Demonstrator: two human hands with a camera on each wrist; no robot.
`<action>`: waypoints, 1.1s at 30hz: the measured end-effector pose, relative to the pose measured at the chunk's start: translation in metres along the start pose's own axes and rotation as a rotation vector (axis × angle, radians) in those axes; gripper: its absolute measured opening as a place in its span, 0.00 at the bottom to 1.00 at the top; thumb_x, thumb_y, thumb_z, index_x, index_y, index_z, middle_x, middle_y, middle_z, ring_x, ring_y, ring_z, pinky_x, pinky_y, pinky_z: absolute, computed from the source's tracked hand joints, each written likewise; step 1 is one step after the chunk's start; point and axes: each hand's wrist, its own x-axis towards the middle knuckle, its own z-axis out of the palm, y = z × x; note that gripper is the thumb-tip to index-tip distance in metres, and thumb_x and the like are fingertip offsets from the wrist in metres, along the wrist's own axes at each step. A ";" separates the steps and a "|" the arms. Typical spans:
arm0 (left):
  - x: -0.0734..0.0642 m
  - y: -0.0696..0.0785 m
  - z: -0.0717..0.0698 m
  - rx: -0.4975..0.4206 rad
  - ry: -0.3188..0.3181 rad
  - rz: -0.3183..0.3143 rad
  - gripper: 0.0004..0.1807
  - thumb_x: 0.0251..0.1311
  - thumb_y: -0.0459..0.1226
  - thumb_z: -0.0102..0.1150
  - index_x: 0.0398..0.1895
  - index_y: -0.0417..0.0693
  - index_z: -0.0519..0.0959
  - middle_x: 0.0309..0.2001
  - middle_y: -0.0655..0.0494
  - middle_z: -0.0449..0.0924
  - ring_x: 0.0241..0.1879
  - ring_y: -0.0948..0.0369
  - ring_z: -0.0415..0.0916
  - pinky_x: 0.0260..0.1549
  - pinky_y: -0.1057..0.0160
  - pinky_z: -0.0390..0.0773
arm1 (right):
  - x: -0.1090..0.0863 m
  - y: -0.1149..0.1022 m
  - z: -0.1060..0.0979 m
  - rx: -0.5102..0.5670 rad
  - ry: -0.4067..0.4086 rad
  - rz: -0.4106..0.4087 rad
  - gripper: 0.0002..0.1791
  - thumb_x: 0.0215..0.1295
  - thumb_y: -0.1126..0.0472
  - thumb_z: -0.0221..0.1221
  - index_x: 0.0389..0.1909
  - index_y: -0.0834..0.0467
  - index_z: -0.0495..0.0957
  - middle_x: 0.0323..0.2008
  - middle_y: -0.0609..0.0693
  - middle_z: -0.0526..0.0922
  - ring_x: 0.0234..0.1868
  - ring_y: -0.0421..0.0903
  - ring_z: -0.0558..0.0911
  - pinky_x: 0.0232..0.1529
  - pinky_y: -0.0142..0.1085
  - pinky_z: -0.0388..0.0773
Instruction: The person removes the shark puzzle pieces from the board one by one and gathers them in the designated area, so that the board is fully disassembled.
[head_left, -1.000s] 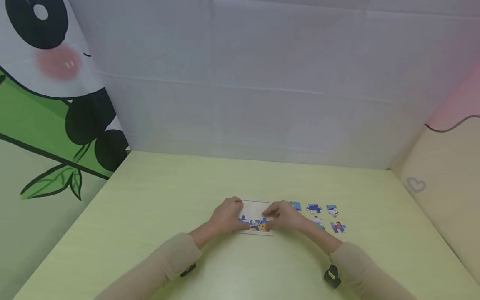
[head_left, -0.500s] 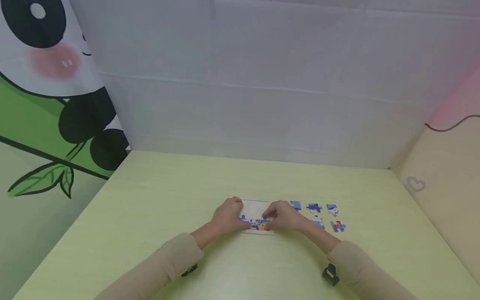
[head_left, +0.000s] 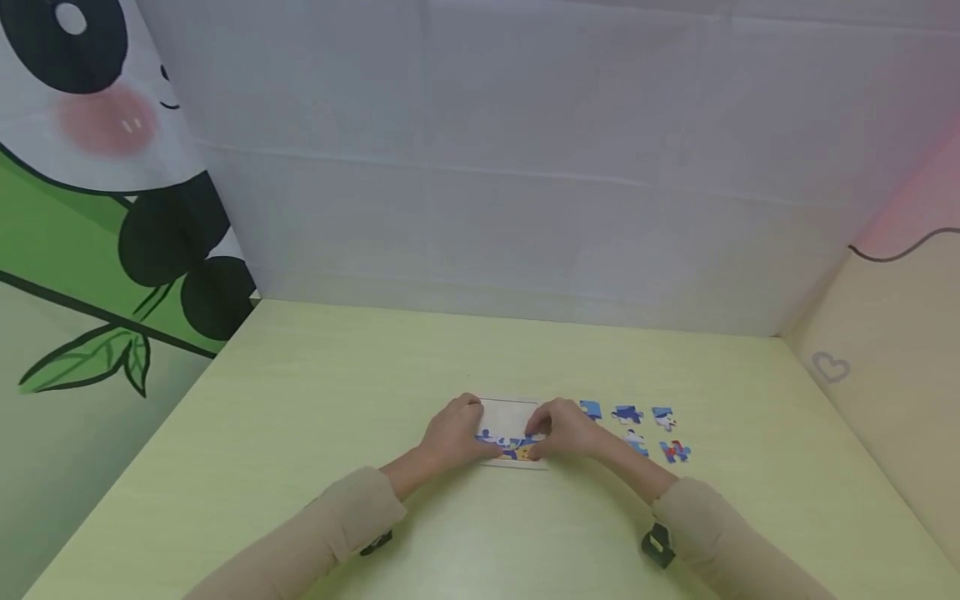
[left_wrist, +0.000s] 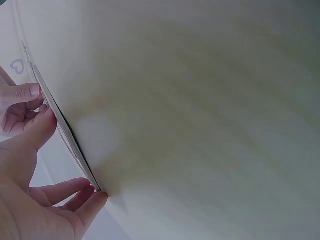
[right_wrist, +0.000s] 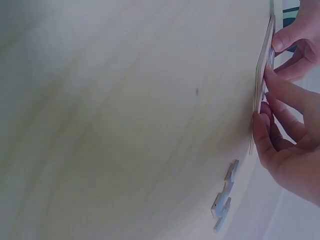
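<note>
A small, pale, shallow puzzle board point(head_left: 510, 414) lies on the table between both hands. Along its near side runs a row of jigsaw pieces point(head_left: 489, 437) in blue and white, while the upper part shows bare backing. My left hand point(head_left: 452, 431) grips the board at its left side, thumb over the near row and fingers at the far left corner. With thumb and index finger my right hand point(head_left: 572, 430) pinches an orange and blue puzzle piece point(head_left: 524, 454) at the near right. In the right wrist view other right fingertips point(right_wrist: 258, 118) touch the board's edge.
Loose pieces lie right of the board: a blue one point(head_left: 591, 409), a dark blue one point(head_left: 627, 414), a blue-and-white one point(head_left: 664, 417), a red-and-blue one point(head_left: 676, 451) and another point(head_left: 636, 442) partly behind the right wrist. A white sheet point(head_left: 525, 167) stands behind the table point(head_left: 360, 358).
Both hands stay at the board with almost the same hold. The head view has shifted slightly; the loose pieces lie as before.
</note>
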 end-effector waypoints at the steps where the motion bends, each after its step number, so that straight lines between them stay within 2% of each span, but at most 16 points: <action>1: 0.000 0.000 0.000 -0.004 0.002 -0.003 0.32 0.39 0.53 0.69 0.37 0.34 0.77 0.49 0.46 0.72 0.43 0.55 0.72 0.42 0.59 0.75 | 0.000 -0.001 0.000 0.006 0.001 0.004 0.15 0.41 0.64 0.71 0.33 0.60 0.82 0.32 0.48 0.82 0.33 0.40 0.77 0.37 0.33 0.76; 5: -0.002 -0.001 0.000 -0.009 0.009 -0.013 0.30 0.39 0.53 0.69 0.34 0.35 0.77 0.47 0.47 0.73 0.40 0.57 0.72 0.39 0.61 0.75 | -0.002 -0.002 0.001 0.002 0.015 0.017 0.17 0.40 0.64 0.71 0.36 0.62 0.82 0.33 0.49 0.82 0.34 0.40 0.77 0.36 0.32 0.76; 11: -0.004 0.001 -0.003 -0.005 0.011 -0.025 0.29 0.39 0.54 0.69 0.31 0.36 0.77 0.47 0.48 0.72 0.37 0.59 0.71 0.36 0.63 0.75 | -0.003 -0.005 0.001 -0.023 0.027 0.015 0.15 0.40 0.64 0.71 0.33 0.61 0.83 0.31 0.47 0.81 0.31 0.39 0.75 0.34 0.32 0.74; 21: -0.007 0.004 -0.006 -0.018 0.021 -0.037 0.29 0.39 0.52 0.70 0.33 0.35 0.77 0.46 0.48 0.72 0.37 0.59 0.71 0.37 0.63 0.75 | 0.001 -0.010 -0.005 -0.021 -0.026 -0.006 0.13 0.38 0.64 0.72 0.28 0.60 0.81 0.24 0.45 0.76 0.27 0.40 0.71 0.28 0.28 0.70; 33: -0.011 0.008 -0.013 -0.013 0.027 -0.032 0.29 0.37 0.51 0.71 0.32 0.34 0.77 0.46 0.47 0.73 0.37 0.57 0.72 0.36 0.62 0.75 | -0.003 -0.016 -0.008 0.067 -0.026 -0.009 0.12 0.39 0.70 0.69 0.28 0.64 0.79 0.23 0.48 0.78 0.26 0.40 0.75 0.29 0.28 0.74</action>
